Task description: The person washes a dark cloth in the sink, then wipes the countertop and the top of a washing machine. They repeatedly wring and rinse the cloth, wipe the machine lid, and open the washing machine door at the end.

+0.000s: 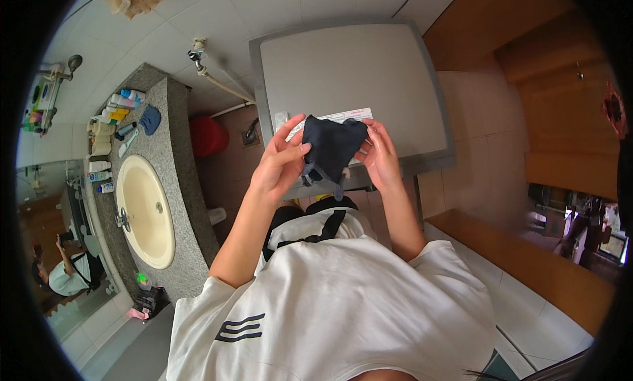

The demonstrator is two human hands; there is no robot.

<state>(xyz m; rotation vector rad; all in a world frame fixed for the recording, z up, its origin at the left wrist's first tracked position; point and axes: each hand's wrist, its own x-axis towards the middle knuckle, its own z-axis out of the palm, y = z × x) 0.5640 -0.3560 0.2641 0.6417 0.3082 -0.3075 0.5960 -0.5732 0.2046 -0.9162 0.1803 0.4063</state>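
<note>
A dark navy piece of cloth (334, 141) is stretched between my hands at chest height, with narrow straps or edging hanging from its lower part. My left hand (284, 161) grips its left side between thumb and fingers. At its upper right corner, my right hand (380, 151) pinches the fabric. Under the cloth lies the grey lid of a washing machine (346, 69), with a printed label (358, 114) near its front edge, partly hidden by the cloth and fingers.
A granite counter (173, 183) at the left carries a cream oval sink (146, 208), several bottles (118, 109), a toothbrush (128, 142) and a folded blue cloth (150, 120). A red bucket (210, 136) stands between counter and machine. A wall tap (199, 59) with a hose is behind.
</note>
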